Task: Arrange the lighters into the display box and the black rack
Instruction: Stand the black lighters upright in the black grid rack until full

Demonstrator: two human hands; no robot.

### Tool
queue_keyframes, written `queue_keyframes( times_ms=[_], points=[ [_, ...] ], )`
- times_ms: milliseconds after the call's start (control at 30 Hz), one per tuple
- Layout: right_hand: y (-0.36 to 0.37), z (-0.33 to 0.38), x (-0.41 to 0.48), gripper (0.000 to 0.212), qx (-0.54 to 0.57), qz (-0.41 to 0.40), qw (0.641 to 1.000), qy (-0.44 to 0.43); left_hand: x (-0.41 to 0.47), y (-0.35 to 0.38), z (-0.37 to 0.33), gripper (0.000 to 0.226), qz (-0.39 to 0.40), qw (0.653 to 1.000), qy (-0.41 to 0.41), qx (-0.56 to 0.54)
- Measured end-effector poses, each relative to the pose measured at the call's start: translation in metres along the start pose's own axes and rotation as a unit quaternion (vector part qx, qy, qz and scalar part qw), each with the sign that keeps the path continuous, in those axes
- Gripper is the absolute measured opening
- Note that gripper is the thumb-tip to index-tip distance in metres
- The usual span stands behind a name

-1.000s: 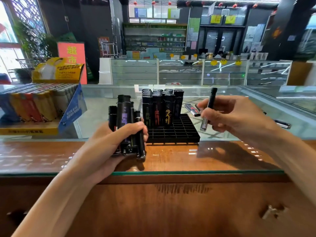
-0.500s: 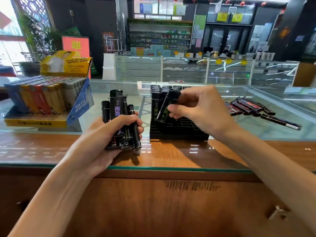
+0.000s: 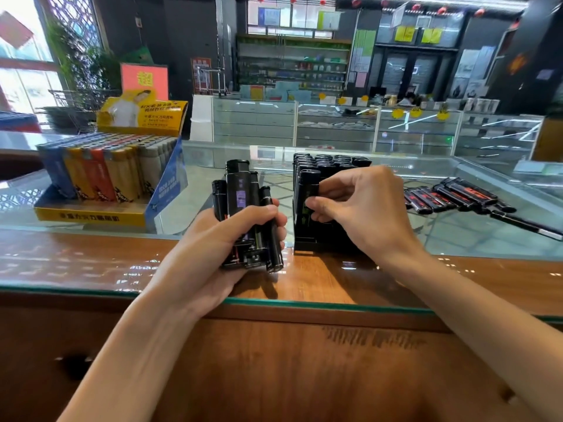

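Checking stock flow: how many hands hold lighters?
2. The left hand grips a bundle of black lighters left of the black rack; the right hand pinches one black lighter at its front-left corner.

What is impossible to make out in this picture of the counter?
In the head view:
The black rack: front slots hidden behind the right hand and the lighter it pinches; free slots cannot be counted.
The bundle of lighters: the left hand covers it; count unclear.
The long black stick: cut off by the right edge.
The display box print: too blurred to read.
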State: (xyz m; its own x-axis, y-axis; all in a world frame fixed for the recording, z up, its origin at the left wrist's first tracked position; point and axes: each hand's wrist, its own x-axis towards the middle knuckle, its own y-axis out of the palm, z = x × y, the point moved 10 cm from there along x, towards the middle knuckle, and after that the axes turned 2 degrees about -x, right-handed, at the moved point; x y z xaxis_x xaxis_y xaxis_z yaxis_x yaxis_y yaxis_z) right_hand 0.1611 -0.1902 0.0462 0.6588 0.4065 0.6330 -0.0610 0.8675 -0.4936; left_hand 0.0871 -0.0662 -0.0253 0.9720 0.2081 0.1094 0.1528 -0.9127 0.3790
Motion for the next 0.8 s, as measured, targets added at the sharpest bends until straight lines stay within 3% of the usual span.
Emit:
queue_keyframes(
  times_ms=[400,533,667,800],
  points=[
    [-0.002,-0.004,0.000,0.014,-0.040,-0.009,0.999,0.011,-0.004,-0.003,-0.002,0.034,-0.032,0.999,-0.004,-0.008],
    [-0.009,0.006,-0.008,0.019,-0.022,-0.015,1.000,-0.001,-0.005,0.000,-0.004,0.021,-0.037,0.999,0.001,0.010],
    [0.010,0.018,-0.021,0.029,0.130,0.096,0.986,0.032,-0.003,0.000,-0.008,0.014,-0.067,0.997,0.029,0.019],
    [0.024,0.018,-0.026,0.025,0.139,0.151,0.978,0.049,-0.002,0.002,-0.009,0.028,-0.067,0.997,0.044,0.009]
  ],
)
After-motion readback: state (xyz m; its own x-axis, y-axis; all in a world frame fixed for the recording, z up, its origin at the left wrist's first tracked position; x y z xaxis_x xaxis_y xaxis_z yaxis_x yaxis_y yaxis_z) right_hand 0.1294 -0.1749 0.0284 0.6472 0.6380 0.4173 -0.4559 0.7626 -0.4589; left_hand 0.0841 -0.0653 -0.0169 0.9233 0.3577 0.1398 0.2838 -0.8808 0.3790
